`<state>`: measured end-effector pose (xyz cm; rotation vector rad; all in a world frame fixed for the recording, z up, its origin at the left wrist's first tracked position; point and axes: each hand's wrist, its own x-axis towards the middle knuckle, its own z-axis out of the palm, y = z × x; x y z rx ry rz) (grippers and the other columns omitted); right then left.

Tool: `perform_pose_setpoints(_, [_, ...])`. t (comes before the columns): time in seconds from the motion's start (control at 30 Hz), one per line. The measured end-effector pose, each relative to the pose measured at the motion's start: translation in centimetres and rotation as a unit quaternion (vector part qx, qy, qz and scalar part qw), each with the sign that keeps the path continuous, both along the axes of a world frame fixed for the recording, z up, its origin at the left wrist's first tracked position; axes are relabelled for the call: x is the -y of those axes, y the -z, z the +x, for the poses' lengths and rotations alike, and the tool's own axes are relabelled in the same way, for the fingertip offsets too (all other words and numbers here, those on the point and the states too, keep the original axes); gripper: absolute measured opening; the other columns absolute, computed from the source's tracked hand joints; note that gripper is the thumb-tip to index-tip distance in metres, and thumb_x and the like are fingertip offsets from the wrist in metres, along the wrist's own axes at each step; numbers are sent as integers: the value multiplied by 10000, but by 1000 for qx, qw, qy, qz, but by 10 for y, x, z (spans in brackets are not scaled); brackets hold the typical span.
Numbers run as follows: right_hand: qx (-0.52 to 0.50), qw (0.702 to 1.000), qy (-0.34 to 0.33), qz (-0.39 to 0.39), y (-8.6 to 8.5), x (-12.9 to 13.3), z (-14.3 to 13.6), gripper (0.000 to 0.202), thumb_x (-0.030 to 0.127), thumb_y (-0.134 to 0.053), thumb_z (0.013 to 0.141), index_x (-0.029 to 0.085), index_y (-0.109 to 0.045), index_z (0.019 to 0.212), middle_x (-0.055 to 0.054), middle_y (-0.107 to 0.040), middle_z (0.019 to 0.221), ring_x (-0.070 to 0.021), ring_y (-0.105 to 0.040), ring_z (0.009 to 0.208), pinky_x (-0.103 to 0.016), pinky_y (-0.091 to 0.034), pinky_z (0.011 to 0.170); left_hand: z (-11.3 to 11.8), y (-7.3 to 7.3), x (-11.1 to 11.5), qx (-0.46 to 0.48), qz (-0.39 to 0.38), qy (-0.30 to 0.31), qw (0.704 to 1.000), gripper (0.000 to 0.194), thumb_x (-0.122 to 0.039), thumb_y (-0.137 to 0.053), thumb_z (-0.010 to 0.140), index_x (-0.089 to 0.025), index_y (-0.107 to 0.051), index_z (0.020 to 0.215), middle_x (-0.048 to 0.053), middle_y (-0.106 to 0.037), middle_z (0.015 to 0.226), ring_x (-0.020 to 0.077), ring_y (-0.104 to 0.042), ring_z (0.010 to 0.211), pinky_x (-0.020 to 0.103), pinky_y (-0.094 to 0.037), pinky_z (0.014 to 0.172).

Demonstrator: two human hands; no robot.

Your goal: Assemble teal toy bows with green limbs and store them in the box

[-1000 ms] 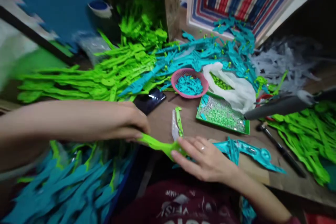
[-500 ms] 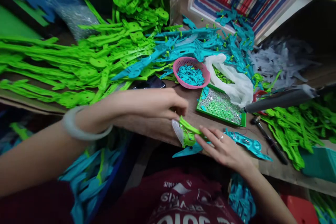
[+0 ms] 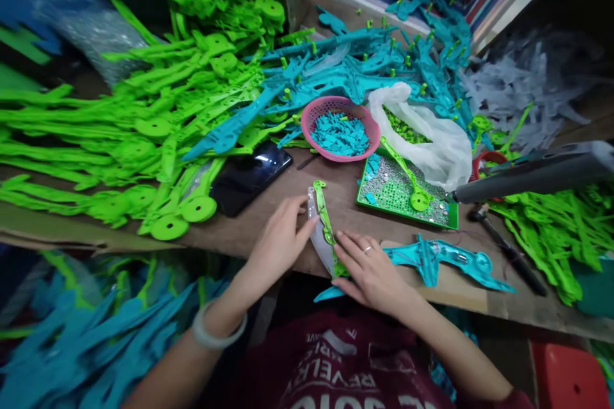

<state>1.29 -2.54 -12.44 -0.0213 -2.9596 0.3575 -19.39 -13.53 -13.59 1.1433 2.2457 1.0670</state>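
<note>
My left hand (image 3: pixel 281 233), a pale bangle on its wrist, grips the left edge of a curved translucent plastic piece (image 3: pixel 320 246) between thumb and fingers. Along that piece's right side runs a narrow lime-green plastic part (image 3: pixel 323 212), standing up from the table edge. My right hand (image 3: pixel 369 265), with a ring on one finger, is closed over the lower end of the green part, hiding much of it. A blue pointed plastic tip (image 3: pixel 329 294) shows below the right fingers. Further right lies a blue plastic half-shell (image 3: pixel 432 259) with small metal bits and thin wire in it.
Behind are a pink basket (image 3: pixel 314 146) of blue pieces and a green tray (image 3: pixel 407 220) of small metal parts, with a green round-ended piece (image 3: pixel 419 198) across it. A phone (image 3: pixel 252 179), a hammer (image 3: pixel 511 252), a grey tool (image 3: pixel 527 172) and heaped green parts (image 3: pixel 96 115) surround them.
My left hand has moved down and left, from over the green part to the translucent piece's edge. The green part now stands more upright. A green round-ended piece now lies across the tray.
</note>
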Motion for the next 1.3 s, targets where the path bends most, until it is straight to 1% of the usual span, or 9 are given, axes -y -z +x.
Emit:
perform_pose_setpoints(0.17, [28, 999, -1, -26, 16, 1, 2, 517, 401, -542, 1007, 25, -564, 1361, -244, -627, 1380, -329, -572, 1306, -527, -515, 1042, 21, 16, -4, 171, 79, -75, 979, 436, -375, -638, 817, -203, -577, 1213, 123, -647, 1228, 241, -659, 1052, 361, -600, 785])
perform_pose_setpoints(0.33, [30, 999, 1, -31, 18, -1, 6, 508, 422, -522, 1017, 64, -565, 1375, -212, -628, 1395, -306, -578, 1311, -511, -516, 1048, 23, 18, -5, 271, 83, -126, 951, 593, -396, -708, 737, -180, -535, 1262, 128, -664, 1239, 136, -637, 754, 301, -578, 690])
perform_pose_setpoints(0.57, [13, 999, 0, -49, 17, -3, 5, 512, 419, -572, 992, 64, -577, 1361, -212, -633, 1386, -314, -568, 1311, -511, -505, 1043, 15, 14, -4, 220, 4, -54, 974, 487, -445, -651, 800, -160, -633, 1194, 20, -704, 854, 159, -646, 699, 301, -539, 698])
perform_pose_setpoints(0.87, [-8, 998, 1, -66, 20, -1, 6, 422, 382, -613, 973, 80, -625, 1267, -209, -684, 1280, -300, -620, 1155, -474, -534, 961, 4, 6, -13, 136, -42, 4, 990, 511, -423, -639, 811, -179, -679, 1258, 14, -705, 764, 182, -654, 656, 303, -541, 671])
perform_pose_setpoints(1.0, [-5, 996, -10, -84, 6, -12, 6, 428, 440, -616, 965, 107, -640, 1233, -187, -680, 1265, -284, -615, 1154, -438, -534, 954, 0, 9, -14, 141, -54, 14, 988, 562, -452, -661, 789, -167, -693, 1272, 32, -721, 759, 194, -650, 654, 288, -524, 608])
perform_pose_setpoints(1.1, [17, 993, 110, -30, -16, -44, -1, 336, 349, -479, 1034, 130, -628, 1240, -176, -683, 1226, -242, -664, 1041, -361, -545, 856, -2, 13, -14, 138, -52, 23, 989, 591, -484, -661, 791, -169, -685, 1291, 25, -711, 741, 191, -637, 623, 278, -509, 565])
perform_pose_setpoints(1.2, [131, 920, 355, 102, -34, -90, -14, 293, 150, -394, 1018, 96, -603, 1216, -198, -679, 1124, -222, -692, 832, -301, -478, 670, -1, 14, -14, 143, -49, 34, 988, 614, -483, -642, 802, -155, -663, 1321, 20, -702, 743, 180, -622, 580, 284, -511, 562])
perform_pose_setpoints(1.23, [170, 894, 394, 132, -35, -104, -19, 277, 118, -391, 1002, 78, -603, 1177, -206, -677, 1081, -227, -689, 808, -294, -445, 642, 0, 14, -14, 142, -48, 35, 988, 618, -475, -636, 803, -148, -658, 1328, 23, -704, 751, 180, -621, 576, 289, -513, 570])
perform_pose_setpoints(1.3, [207, 877, 403, 164, -33, -125, -26, 293, 68, -346, 987, 68, -599, 1134, -208, -671, 1042, -234, -676, 810, -293, -396, 623, 2, 12, -13, 126, -49, 34, 990, 612, -462, -629, 811, -152, -654, 1337, 27, -711, 761, 184, -625, 587, 296, -515, 597])
